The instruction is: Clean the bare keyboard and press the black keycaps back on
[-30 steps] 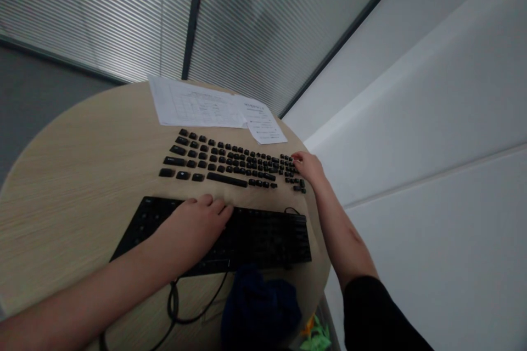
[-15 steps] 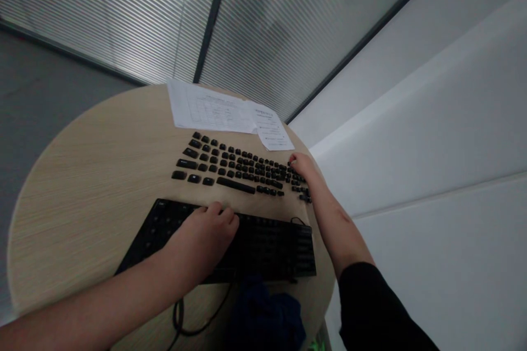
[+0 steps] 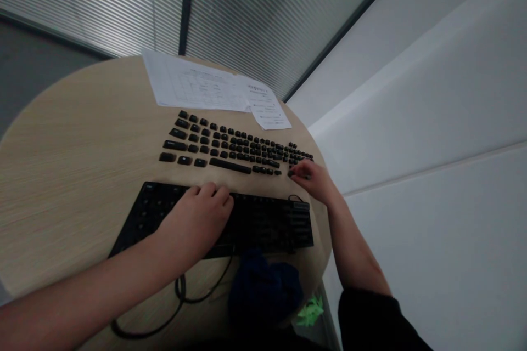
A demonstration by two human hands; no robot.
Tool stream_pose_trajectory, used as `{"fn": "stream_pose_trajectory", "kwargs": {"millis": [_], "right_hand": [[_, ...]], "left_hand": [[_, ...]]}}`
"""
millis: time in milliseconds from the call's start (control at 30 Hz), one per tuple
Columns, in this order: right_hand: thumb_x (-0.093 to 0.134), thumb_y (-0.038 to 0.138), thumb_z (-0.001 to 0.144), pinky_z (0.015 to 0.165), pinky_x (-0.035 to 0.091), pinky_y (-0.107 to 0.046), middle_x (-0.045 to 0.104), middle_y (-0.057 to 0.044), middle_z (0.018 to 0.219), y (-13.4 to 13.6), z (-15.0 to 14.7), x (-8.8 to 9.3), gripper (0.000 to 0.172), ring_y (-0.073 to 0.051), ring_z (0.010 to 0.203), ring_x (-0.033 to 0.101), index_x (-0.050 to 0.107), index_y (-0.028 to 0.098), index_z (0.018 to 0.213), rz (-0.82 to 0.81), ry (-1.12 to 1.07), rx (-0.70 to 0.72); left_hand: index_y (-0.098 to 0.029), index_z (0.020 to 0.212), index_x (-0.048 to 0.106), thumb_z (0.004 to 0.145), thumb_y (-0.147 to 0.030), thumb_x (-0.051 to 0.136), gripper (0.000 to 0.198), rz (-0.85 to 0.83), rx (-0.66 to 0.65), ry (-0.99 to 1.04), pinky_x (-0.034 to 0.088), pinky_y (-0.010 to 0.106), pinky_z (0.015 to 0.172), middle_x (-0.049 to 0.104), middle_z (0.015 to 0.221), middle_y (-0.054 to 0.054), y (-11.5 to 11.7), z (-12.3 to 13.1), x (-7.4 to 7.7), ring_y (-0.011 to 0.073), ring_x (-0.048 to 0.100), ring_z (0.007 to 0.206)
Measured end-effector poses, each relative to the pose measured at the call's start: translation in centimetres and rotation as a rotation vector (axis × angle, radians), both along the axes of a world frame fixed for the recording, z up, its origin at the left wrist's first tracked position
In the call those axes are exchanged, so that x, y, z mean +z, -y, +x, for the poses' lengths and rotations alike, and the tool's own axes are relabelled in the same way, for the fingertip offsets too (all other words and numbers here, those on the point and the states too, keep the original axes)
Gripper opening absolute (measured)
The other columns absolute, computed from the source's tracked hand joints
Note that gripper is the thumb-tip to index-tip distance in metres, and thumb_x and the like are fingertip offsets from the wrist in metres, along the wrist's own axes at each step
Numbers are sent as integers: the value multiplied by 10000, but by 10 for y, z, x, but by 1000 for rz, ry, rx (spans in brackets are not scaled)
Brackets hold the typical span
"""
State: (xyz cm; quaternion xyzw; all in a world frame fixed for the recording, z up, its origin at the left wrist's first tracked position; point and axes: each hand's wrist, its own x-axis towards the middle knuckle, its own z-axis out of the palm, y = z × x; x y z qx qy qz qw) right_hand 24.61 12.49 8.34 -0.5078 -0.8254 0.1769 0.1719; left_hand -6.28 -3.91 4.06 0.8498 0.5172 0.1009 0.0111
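Just beyond the black keyboard (image 3: 263, 225), loose keycaps (image 3: 230, 148) lie in rows on the counter (image 3: 82, 148). The right hand (image 3: 315, 180) pinches one keycap (image 3: 290, 173) at their near right end. The left hand (image 3: 197, 219) rests open on the keyboard. Likely light, rigid and slick, the keycap is best gripped by opposite sides.

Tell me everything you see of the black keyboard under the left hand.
The black keyboard lies flat on the wooden table, long side facing the person; it looks plastic, its key spots seemingly empty. The left hand rests palm-down on its middle. A black cable loops off its near edge. Rows of loose keys lie just beyond it.
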Motion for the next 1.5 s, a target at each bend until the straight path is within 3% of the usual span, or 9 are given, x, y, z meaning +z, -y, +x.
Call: {"fn": "stream_pose_trajectory", "kwargs": {"millis": [133,233,500,733,900,1033,1167,1367,1500], "right_hand": [[681,198,831,767,558,-311,740,-21,859,69,5,-19,89,-179,810,709,671,211,919,-124,-1,50],[667,128,825,754,560,-301,747,-16,867,88,1,-29,141,-180,815,727,670,215,936,-134,35,48],[662,70,838,802,532,-312,746,-28,896,89,-7,-31,204,-213,908,730,646,218,978,-105,192,74],[568,55,880,804,479,-305,714,-78,951,95,-28,-13,228,-218,905,664,615,189,1059,-49,520,136],[480,3,867,808,470,-305,695,-90,924,96,-45,-7,313,-225,888,638,609,194,1079,12,604,223],[483,-6,845,795,477,-309,691,-78,914,91,-45,-8,321,-223,879,641,613,206,1049,-11,549,241],[611,29,798,769,492,-302,706,-33,893,84,-28,-12,257,-199,845,662,606,219,972,-119,347,157],[696,125,794,781,539,-322,738,-4,883,88,-4,-37,209,-186,818,702,595,230,943,-204,9,-21],[693,115,789,778,539,-319,736,-3,867,94,-7,-38,202,-185,815,705,605,228,931,-166,7,-27]], "left_hand": [[-174,1011,718,871,-70,586,219,-19,19,-3,540,458,704,690,960,94,2,2,1,313,645,891],[-179,985,721,890,-98,581,188,8,15,-7,529,456,695,686,955,102,3,2,2,325,642,925],[-195,969,728,927,-203,601,134,-58,44,-8,518,453,723,700,998,105,0,2,9,336,647,955],[-190,940,738,915,-189,614,126,-26,35,19,478,422,691,702,960,110,-2,1,6,330,639,929],[-190,927,758,906,-212,646,116,2,27,50,480,424,733,710,946,110,-3,-1,7,317,634,935],[-196,900,767,900,-219,657,113,2,37,88,486,418,738,707,953,118,-4,-2,8,312,634,959],[-190,889,760,892,-209,663,99,-35,52,88,495,423,740,708,969,115,-4,-3,8,318,635,983],[-203,886,747,908,-216,641,109,-45,37,68,488,424,733,706,982,106,-5,-3,6,318,628,989],[-196,917,746,917,-228,633,118,-61,38,39,497,447,752,704,999,108,-5,-1,9,330,627,998]]}}
